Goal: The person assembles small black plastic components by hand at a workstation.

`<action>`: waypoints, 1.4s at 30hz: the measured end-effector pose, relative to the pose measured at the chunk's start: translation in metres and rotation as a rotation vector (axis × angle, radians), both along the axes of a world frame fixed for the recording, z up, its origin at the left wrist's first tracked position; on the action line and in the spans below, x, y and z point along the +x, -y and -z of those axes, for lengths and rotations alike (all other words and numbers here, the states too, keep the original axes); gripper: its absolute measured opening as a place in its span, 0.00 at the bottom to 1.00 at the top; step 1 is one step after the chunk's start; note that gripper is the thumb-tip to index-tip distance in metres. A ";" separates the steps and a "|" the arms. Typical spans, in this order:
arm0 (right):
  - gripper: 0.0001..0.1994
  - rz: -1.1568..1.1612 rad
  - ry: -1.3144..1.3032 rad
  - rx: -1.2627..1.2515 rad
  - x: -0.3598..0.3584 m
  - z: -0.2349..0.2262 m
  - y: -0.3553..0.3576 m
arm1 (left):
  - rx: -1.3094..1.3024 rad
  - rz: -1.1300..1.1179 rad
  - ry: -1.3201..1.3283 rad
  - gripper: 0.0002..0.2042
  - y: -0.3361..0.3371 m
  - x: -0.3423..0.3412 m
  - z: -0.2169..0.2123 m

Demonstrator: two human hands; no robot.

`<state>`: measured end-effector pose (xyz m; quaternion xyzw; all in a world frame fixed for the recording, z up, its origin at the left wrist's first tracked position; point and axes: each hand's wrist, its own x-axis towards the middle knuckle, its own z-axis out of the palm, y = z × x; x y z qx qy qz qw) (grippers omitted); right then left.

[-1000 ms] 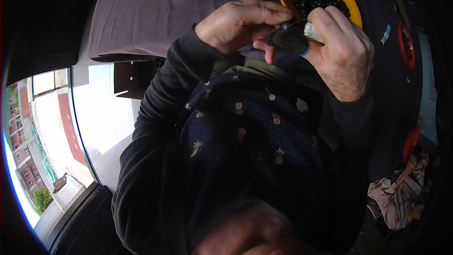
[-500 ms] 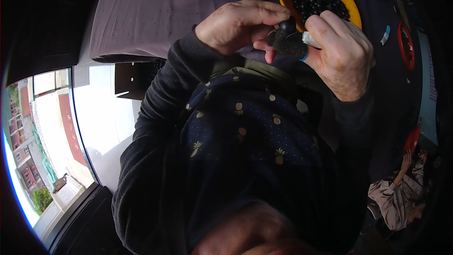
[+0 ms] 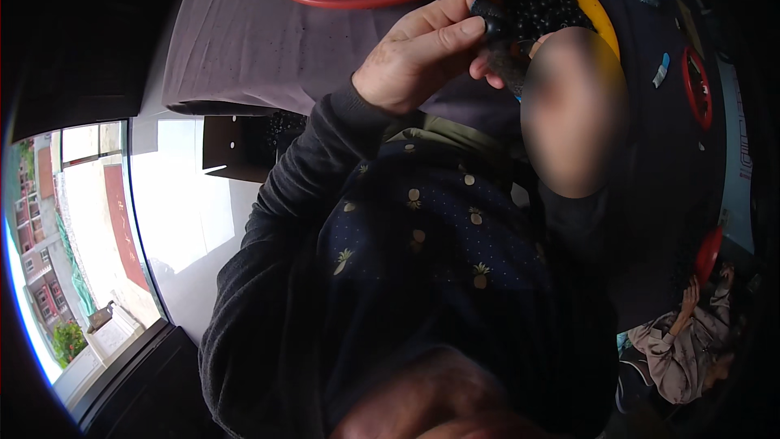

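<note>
My left hand point(image 3: 426, 53) is raised in front of the yellow basket, thumb and fingers pinched on a small, shiny black rounded piece point(image 3: 492, 24). Just beside it, between my two hands, is a dark, rough-looking item point(image 3: 507, 67) with a bit of blue at its lower end; its kind is unclear. My right hand point(image 3: 575, 114) is close by on the right, touching or nearly touching that dark item. A blur covers this hand, so its fingers and anything in them cannot be made out.
A red basket point(image 3: 370, 2) of small black round pieces stands at the far side of the cloth-covered table point(image 3: 236, 41). The yellow basket point(image 3: 603, 16) holds similar pieces. Rightward lie a blue-and-white strip point(image 3: 661, 70) and another red container point(image 3: 695, 89). Another person point(image 3: 686, 337) sits at lower right.
My left hand has shifted slightly right and turned, its thumb now lower on the black piece. My right hand has moved a little down and is now blurred. The baskets appear slightly shifted.
</note>
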<state>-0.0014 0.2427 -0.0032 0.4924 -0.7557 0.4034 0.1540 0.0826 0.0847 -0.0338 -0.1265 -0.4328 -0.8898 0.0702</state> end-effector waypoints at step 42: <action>0.12 0.086 -0.126 0.027 0.005 -0.006 0.008 | 0.039 -0.179 -0.020 0.10 -0.015 0.002 -0.004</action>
